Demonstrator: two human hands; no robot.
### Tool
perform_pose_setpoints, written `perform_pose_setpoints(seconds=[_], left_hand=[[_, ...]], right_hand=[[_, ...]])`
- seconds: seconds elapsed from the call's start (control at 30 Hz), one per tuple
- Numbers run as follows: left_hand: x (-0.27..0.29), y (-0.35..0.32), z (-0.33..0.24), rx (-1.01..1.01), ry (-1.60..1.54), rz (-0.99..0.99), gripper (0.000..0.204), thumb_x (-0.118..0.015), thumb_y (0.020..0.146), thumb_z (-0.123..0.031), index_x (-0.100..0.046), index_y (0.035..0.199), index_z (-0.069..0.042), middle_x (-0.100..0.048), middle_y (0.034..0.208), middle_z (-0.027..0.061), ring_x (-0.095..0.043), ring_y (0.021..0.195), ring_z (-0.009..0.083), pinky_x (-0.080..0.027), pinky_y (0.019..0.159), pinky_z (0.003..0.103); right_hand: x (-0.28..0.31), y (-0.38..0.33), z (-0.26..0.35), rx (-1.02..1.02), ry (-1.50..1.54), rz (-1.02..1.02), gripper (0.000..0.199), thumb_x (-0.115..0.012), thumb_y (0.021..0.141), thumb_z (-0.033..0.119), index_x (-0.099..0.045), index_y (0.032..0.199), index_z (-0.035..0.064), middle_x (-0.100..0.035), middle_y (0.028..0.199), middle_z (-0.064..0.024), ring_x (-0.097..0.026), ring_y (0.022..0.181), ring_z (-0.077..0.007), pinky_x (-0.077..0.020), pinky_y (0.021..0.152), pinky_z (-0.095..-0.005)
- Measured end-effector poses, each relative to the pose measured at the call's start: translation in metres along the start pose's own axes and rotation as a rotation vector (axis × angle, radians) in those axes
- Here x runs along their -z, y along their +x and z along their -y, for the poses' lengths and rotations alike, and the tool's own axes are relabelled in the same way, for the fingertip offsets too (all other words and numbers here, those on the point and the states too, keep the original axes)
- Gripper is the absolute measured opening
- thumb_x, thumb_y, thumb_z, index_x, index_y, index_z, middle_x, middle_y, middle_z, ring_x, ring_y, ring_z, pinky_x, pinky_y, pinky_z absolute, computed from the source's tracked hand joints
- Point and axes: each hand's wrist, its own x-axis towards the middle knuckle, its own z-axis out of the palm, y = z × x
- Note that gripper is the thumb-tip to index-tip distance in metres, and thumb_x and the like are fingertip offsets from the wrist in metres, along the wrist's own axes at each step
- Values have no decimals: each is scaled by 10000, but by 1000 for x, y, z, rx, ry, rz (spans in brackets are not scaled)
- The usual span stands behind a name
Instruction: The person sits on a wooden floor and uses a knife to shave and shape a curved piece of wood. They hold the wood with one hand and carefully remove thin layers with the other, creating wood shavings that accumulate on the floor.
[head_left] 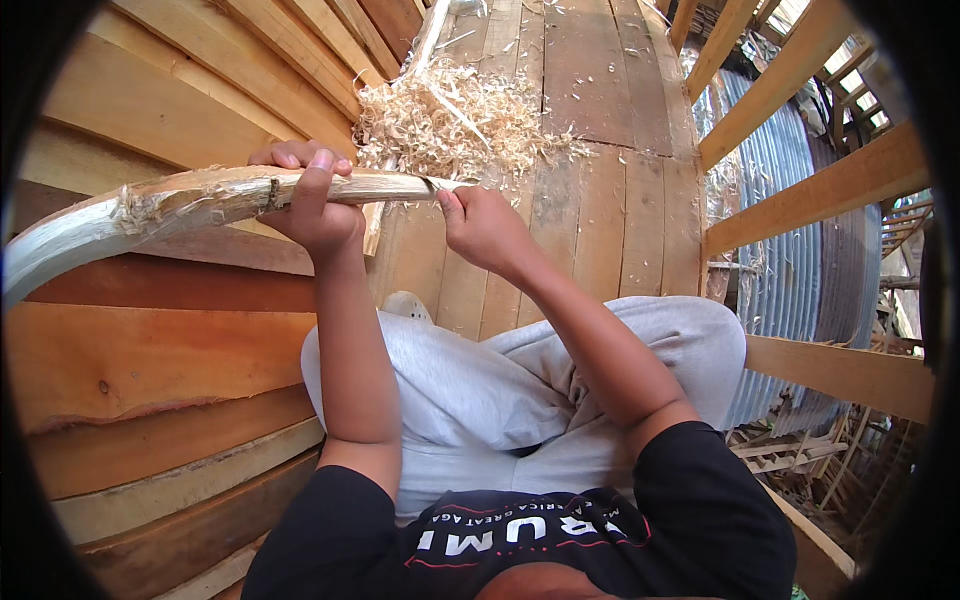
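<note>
A long pale pole (215,197), like stripped bamboo with rough, dark-marked joints, lies across in front of me. Its thick end runs out of view at the left, and its surface looks scraped. My left hand (318,205) is wrapped round it from below, thumb over the top. Toward the thinner right end, my right hand (485,230) is closed, its thumb pressed near a dark mark on the pole. Its curled fingers hide whether a small tool is also in that hand.
Curly wood shavings (450,120) are heaped on the plank floor (565,230) beyond the pole. Wooden boards (170,355) form a wall close on my left. Wooden rails (820,205) stand at the right, with corrugated metal sheets (775,290) below them. My legs (470,390) are folded under my arms.
</note>
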Motion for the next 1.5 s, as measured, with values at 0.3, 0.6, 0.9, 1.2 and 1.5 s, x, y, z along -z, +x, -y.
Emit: perform_pose_setpoints(seconds=[0.3,0.6,0.9,1.2,1.5], left_hand=[[16,10,4,-1,-37,20,283,-595,688,55,-427,869,-84,-456,707,42,-504,576,151,-508,551,302],[5,8,4,21,-46,37,299,-615,677,38,-419,869,-79,-446,696,40,-493,595,144,-487,557,283],[1,6,-2,57,-42,-4,285,-604,680,34,-418,863,-81,-454,692,44,-502,588,157,-485,559,285],[6,11,2,21,21,44,257,-579,681,7,-429,862,-98,-448,678,40,-484,575,160,-460,585,309],[-1,10,3,33,69,1,244,-563,675,-2,-430,854,-104,-451,700,44,-478,569,158,-455,585,310]], right_hand=[[-7,14,-38,-204,-100,40,467,-431,967,335,-638,777,-38,-625,760,-285,-615,771,-449,-475,735,-493],[-6,27,-90,-226,-35,35,527,-431,972,357,-550,686,-69,-543,590,-229,-515,542,-345,-417,608,-481],[3,24,-42,-227,-36,145,509,-446,960,353,-625,790,-93,-633,765,-289,-621,752,-433,-475,732,-484],[3,20,-17,-184,-11,132,510,-434,977,361,-571,735,-66,-556,633,-211,-545,611,-334,-436,638,-459],[-8,36,-97,-428,-84,129,504,-404,981,332,-632,827,-90,-643,855,-309,-638,844,-432,-467,776,-486]])
